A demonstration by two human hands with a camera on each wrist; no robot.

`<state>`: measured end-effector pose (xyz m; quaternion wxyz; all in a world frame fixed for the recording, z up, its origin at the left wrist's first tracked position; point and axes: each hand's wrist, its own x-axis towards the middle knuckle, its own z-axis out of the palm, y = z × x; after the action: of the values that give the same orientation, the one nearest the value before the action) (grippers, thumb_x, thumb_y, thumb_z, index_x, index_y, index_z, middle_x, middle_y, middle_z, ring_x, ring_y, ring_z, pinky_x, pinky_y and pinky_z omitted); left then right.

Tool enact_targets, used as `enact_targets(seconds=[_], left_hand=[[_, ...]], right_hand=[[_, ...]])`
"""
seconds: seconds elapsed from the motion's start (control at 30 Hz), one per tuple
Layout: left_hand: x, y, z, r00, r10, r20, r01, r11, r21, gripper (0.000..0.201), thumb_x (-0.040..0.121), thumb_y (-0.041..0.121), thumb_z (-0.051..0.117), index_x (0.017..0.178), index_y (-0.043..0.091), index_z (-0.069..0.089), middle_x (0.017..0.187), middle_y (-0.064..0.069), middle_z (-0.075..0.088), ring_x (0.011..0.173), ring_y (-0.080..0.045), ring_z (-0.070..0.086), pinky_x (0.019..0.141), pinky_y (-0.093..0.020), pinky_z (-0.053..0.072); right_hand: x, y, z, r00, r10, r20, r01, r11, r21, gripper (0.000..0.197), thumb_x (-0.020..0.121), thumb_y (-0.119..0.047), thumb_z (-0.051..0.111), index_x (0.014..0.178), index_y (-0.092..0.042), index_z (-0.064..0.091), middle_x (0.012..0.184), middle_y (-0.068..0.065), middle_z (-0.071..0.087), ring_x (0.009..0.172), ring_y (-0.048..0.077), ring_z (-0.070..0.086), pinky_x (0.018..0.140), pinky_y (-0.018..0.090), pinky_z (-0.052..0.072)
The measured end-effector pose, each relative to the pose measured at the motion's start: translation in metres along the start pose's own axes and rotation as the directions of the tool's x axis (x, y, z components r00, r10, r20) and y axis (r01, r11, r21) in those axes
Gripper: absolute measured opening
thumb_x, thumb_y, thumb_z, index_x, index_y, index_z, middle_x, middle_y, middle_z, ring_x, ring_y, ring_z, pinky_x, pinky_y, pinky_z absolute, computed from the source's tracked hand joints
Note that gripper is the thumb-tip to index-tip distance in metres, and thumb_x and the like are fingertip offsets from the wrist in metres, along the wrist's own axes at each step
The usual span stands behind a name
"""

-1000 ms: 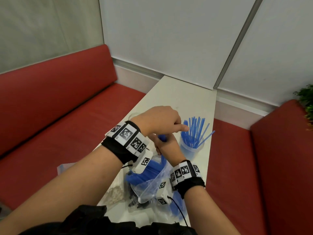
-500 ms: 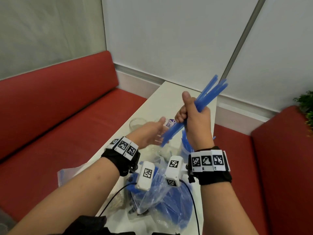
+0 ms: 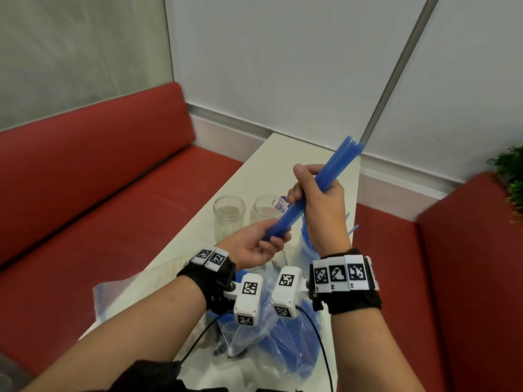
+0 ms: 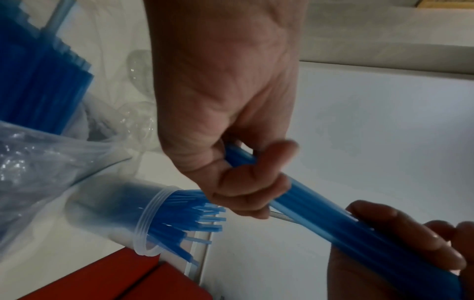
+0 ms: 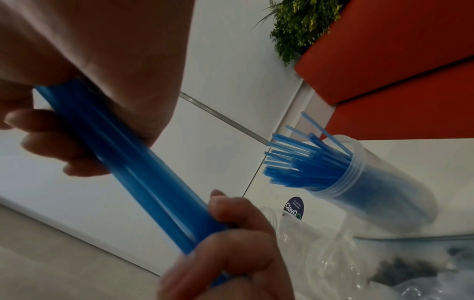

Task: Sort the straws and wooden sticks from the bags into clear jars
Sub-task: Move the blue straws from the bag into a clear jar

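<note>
Head view, left to right: a red bench seat [image 3: 85, 193] runs along the wall beside a narrow white table [image 3: 254, 171]. Two empty clear glass jars [image 3: 229, 215] stand side by side on the table, the right one carrying a dark label. The left hand [image 3: 254, 244] is curled around the lower end of a bundle of blue straws [image 3: 317, 188], with the fingertips pinching it. The bundle slants up and to the right, raised above the table. The right hand [image 3: 319, 205] grips the bundle at mid-length, fist closed, thumb laid along the straws. Below and behind the right hand stands a clear plastic jar [image 4: 143, 221] partly filled with blue straws whose ends fan out above its threaded rim. Near the table's front edge, under both wrists, lies a clear plastic bag [image 3: 271, 343] holding more blue straws. A green plant [image 3: 509, 176] sits at the far right.
</note>
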<state>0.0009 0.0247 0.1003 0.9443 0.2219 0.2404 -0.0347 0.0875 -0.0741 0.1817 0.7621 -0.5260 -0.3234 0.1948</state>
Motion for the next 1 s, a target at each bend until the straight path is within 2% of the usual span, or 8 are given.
enact_targets(seconds=[0.13, 0.23, 0.4, 0.6, 0.7, 0.8, 0.9, 1.0], left_hand=[[0.001, -0.002, 0.001, 0.999, 0.045, -0.018, -0.045, 0.999, -0.017, 0.027, 0.088, 0.029, 0.064, 0.093, 0.005, 0.053, 0.073, -0.006, 0.053, 0.039, -0.003, 0.037, 0.026, -0.01, 0.022], [0.006, 0.0, -0.004, 0.984, 0.103, -0.148, -0.107, 0.994, -0.02, 0.024, 0.091, 0.026, 0.063, 0.088, 0.006, 0.049, 0.061, -0.004, 0.049, 0.034, -0.003, 0.029, 0.026, -0.011, 0.016], [0.015, 0.007, -0.016, 0.963, 0.147, -0.227, -0.12, 0.985, 0.127, 0.026, 0.095, 0.027, 0.061, 0.09, 0.004, 0.051, 0.055, -0.004, 0.052, 0.035, -0.003, 0.032, 0.027, -0.012, 0.023], [0.026, 0.01, -0.031, 0.895, 0.31, -0.321, -0.167, 0.9, 0.403, 0.029, 0.103, 0.028, 0.049, 0.095, 0.004, 0.063, 0.077, -0.009, 0.064, 0.061, -0.015, 0.058, 0.054, -0.021, 0.047], [0.025, 0.007, -0.04, 0.877, 0.341, -0.339, -0.061, 0.779, 0.624, 0.022, 0.1, 0.016, 0.048, 0.09, 0.004, 0.064, 0.078, -0.007, 0.061, 0.064, -0.015, 0.057, 0.058, -0.022, 0.047], [0.027, 0.002, -0.044, 0.852, 0.386, -0.355, 0.043, 0.622, 0.781, 0.015, 0.092, 0.003, 0.055, 0.085, -0.001, 0.067, 0.073, -0.01, 0.06, 0.059, -0.016, 0.055, 0.053, -0.02, 0.049], [0.029, -0.006, -0.051, 0.859, 0.43, -0.277, 0.162, 0.284, 0.945, 0.014, 0.088, -0.001, 0.059, 0.089, -0.004, 0.073, 0.076, -0.009, 0.065, 0.064, -0.015, 0.058, 0.06, -0.019, 0.049], [0.028, -0.016, -0.058, 0.935, 0.333, -0.123, 0.168, -0.108, 0.98, 0.021, 0.086, -0.003, 0.057, 0.094, 0.001, 0.076, 0.092, -0.01, 0.073, 0.085, -0.021, 0.068, 0.068, -0.015, 0.048]], right_hand=[[-0.002, -0.002, -0.006, 0.993, 0.064, 0.103, -0.058, 0.997, -0.057, 0.023, 0.092, -0.037, 0.073, 0.077, -0.02, 0.066, 0.058, 0.003, 0.053, 0.064, 0.023, 0.06, 0.077, 0.038, 0.055], [0.003, -0.015, -0.027, 0.972, 0.122, 0.201, -0.076, 0.972, -0.224, 0.023, 0.089, -0.04, 0.074, 0.082, -0.019, 0.072, 0.084, 0.009, 0.073, 0.089, 0.031, 0.072, 0.091, 0.047, 0.057], [0.017, -0.046, -0.071, 0.906, 0.299, 0.3, -0.147, 0.886, -0.439, 0.011, 0.087, -0.025, 0.079, 0.092, -0.015, 0.078, 0.093, 0.012, 0.077, 0.089, 0.028, 0.076, 0.075, 0.027, 0.061], [0.029, -0.051, -0.101, 0.997, 0.071, -0.015, -0.071, 0.904, -0.422, 0.012, 0.088, -0.014, 0.076, 0.078, -0.02, 0.076, 0.08, 0.003, 0.076, 0.078, 0.016, 0.076, 0.068, 0.022, 0.06], [0.038, -0.031, -0.121, 0.986, 0.028, -0.166, -0.131, 0.745, -0.654, 0.01, 0.088, -0.016, 0.073, 0.079, -0.019, 0.073, 0.065, -0.002, 0.072, 0.057, 0.002, 0.068, 0.051, 0.012, 0.051], [0.043, 0.008, -0.13, 0.946, 0.098, -0.308, -0.304, 0.594, -0.745, 0.01, 0.087, -0.017, 0.071, 0.082, -0.009, 0.073, 0.072, 0.011, 0.072, 0.06, 0.014, 0.069, 0.053, 0.024, 0.051], [0.041, 0.05, -0.128, 0.907, 0.193, -0.374, -0.416, 0.549, -0.725, 0.014, 0.088, -0.016, 0.072, 0.094, -0.003, 0.073, 0.092, 0.018, 0.073, 0.084, 0.03, 0.072, 0.079, 0.04, 0.059], [0.033, 0.079, -0.123, 0.895, 0.231, -0.38, -0.445, 0.503, -0.741, 0.024, 0.088, -0.024, 0.077, 0.1, -0.004, 0.072, 0.105, 0.017, 0.072, 0.092, 0.029, 0.066, 0.088, 0.038, 0.054]])
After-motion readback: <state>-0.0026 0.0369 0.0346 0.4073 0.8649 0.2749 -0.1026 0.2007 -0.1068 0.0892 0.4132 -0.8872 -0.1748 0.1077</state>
